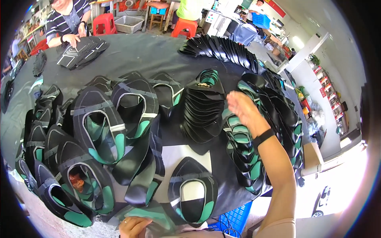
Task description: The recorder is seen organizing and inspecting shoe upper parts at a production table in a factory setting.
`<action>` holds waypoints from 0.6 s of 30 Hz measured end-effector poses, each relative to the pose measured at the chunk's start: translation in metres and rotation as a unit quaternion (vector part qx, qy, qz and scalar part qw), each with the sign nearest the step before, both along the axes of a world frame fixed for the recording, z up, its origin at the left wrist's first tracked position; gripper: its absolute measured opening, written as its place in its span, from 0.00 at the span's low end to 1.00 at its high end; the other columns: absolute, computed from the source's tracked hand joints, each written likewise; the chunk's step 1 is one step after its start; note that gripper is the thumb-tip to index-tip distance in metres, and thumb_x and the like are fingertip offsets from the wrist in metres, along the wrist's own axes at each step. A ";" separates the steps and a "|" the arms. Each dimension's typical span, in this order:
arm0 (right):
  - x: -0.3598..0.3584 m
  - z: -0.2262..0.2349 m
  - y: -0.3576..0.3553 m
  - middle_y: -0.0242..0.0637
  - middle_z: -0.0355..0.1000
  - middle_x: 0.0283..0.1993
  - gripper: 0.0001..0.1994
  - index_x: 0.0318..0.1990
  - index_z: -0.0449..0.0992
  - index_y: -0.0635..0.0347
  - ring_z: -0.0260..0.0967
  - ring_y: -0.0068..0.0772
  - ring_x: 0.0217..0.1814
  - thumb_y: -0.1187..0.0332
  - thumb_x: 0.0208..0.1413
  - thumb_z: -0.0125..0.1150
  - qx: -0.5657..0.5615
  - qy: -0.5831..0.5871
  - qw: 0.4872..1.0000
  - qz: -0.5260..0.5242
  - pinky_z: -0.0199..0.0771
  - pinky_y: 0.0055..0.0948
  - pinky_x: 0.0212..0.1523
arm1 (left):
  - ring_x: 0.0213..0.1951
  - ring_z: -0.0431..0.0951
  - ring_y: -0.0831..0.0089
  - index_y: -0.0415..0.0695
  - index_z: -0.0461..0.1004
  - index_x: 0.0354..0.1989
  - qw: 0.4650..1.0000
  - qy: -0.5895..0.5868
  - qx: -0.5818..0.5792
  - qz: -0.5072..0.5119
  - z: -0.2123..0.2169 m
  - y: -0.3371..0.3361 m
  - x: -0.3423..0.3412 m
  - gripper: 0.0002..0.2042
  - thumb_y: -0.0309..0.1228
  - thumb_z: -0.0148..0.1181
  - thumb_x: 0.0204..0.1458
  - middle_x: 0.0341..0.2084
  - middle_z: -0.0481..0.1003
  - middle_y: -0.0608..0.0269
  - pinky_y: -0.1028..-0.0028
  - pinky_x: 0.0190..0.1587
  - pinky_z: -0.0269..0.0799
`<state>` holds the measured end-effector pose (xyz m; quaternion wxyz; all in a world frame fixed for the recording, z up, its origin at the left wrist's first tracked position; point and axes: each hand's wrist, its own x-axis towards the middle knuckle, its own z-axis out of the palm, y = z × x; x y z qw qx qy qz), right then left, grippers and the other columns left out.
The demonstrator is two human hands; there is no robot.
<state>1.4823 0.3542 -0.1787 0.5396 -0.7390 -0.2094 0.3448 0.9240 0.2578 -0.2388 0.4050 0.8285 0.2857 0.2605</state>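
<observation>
The right hand, fingers together and holding nothing, hovered over stacked shoe uppers; the left hand pinched a thin, floppy upper piece by its edge, probably the best place to take it.

A black band circles the bare right wrist.

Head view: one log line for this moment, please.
left hand: touching shoe upper piece at table edge | right hand: raised, open, empty, above fanned black-green stack | co-worker's hands: on far pile
</observation>
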 end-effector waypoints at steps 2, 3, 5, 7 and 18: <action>-0.025 -0.027 -0.026 0.45 0.71 0.60 0.21 0.55 0.73 0.62 0.69 0.41 0.60 0.54 0.65 0.61 -0.049 0.086 0.992 -0.079 0.69 0.43 0.65 | 0.38 0.78 0.50 0.44 0.80 0.49 1.000 0.001 0.010 0.003 0.004 -0.006 -0.001 0.18 0.15 0.59 0.49 0.38 0.79 0.54 0.58 0.40 0.73; -0.040 -0.033 -0.039 0.50 0.62 0.70 0.30 0.65 0.66 0.65 0.60 0.46 0.72 0.52 0.65 0.61 -0.076 0.114 0.987 -0.085 0.60 0.46 0.71 | 0.38 0.79 0.51 0.44 0.80 0.49 1.000 -0.004 0.002 0.002 0.002 -0.009 -0.004 0.18 0.15 0.58 0.49 0.38 0.79 0.53 0.59 0.41 0.74; -0.070 -0.047 -0.063 0.50 0.55 0.76 0.35 0.70 0.60 0.66 0.51 0.49 0.77 0.51 0.65 0.60 -0.087 0.143 0.978 -0.128 0.52 0.48 0.75 | 0.39 0.79 0.50 0.44 0.80 0.49 1.000 -0.020 0.015 0.002 0.007 -0.014 -0.004 0.18 0.15 0.58 0.49 0.39 0.80 0.53 0.60 0.41 0.74; -0.097 -0.056 -0.069 0.50 0.47 0.79 0.37 0.73 0.53 0.67 0.44 0.52 0.80 0.54 0.65 0.60 -0.069 0.242 0.953 -0.171 0.47 0.53 0.77 | 0.39 0.79 0.50 0.44 0.80 0.49 0.999 -0.033 0.027 0.010 0.013 -0.017 -0.006 0.18 0.15 0.58 0.49 0.39 0.80 0.52 0.60 0.42 0.75; -0.089 -0.108 -0.039 0.41 0.62 0.59 0.33 0.63 0.59 0.68 0.62 0.41 0.58 0.50 0.64 0.60 0.014 0.405 0.869 -0.284 0.68 0.39 0.58 | 0.40 0.80 0.51 0.41 0.81 0.45 0.994 -0.024 0.084 0.063 0.036 -0.026 -0.027 0.15 0.17 0.64 0.47 0.40 0.80 0.52 0.60 0.42 0.75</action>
